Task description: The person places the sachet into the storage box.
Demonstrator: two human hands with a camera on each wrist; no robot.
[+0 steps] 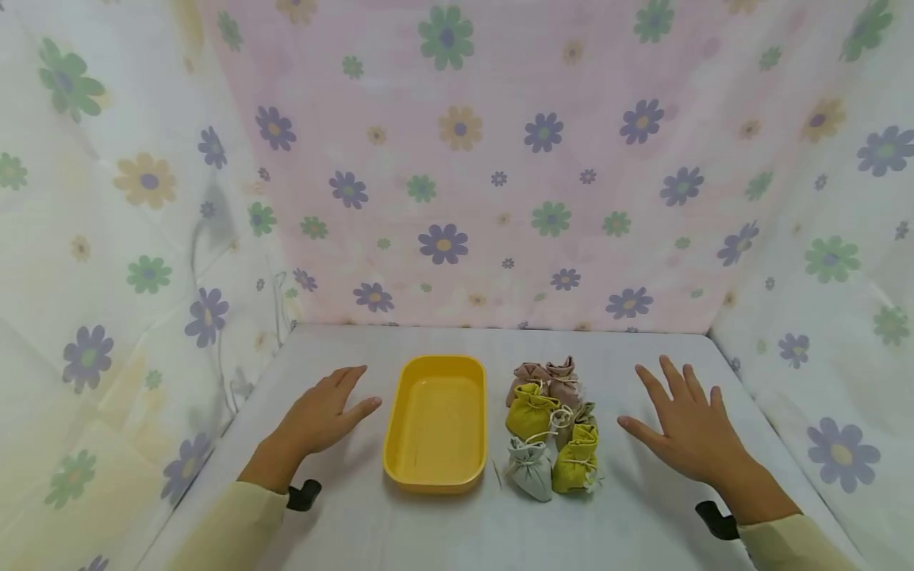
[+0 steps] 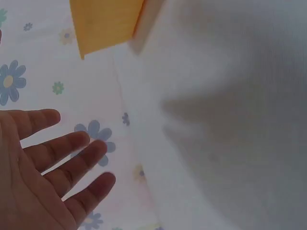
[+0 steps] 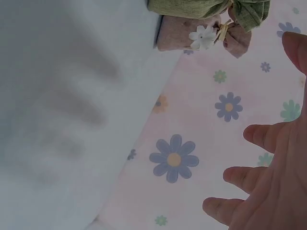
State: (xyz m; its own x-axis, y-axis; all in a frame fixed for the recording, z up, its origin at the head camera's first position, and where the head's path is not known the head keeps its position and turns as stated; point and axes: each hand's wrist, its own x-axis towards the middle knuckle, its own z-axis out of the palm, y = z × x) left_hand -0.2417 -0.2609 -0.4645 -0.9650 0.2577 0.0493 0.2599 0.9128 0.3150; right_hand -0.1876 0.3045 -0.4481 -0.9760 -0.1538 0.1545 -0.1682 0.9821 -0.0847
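A yellow rectangular tray (image 1: pixel 437 420) lies on the white table, its bare inside showing. Just right of it, several small drawstring pouches stand bunched together: two yellow-green ones, among them a front yellow pouch (image 1: pixel 571 469), a pale grey-green pouch (image 1: pixel 531 468), a darker olive one partly hidden, and two dusty-pink ones, including a pink pouch (image 3: pixel 184 32) with a white flower charm. My left hand (image 1: pixel 323 414) hovers left of the tray, fingers extended and apart from it. To the right of the pouches my right hand (image 1: pixel 689 424) is held above the table, fingers spread, touching nothing.
Flower-print cloth walls (image 1: pixel 443 182) enclose the table (image 1: pixel 343 523) at the back and both sides. A black strap (image 1: pixel 304 496) sits at the left wrist, another black strap (image 1: pixel 716 520) at the right. Both hands cast shadows on the tabletop.
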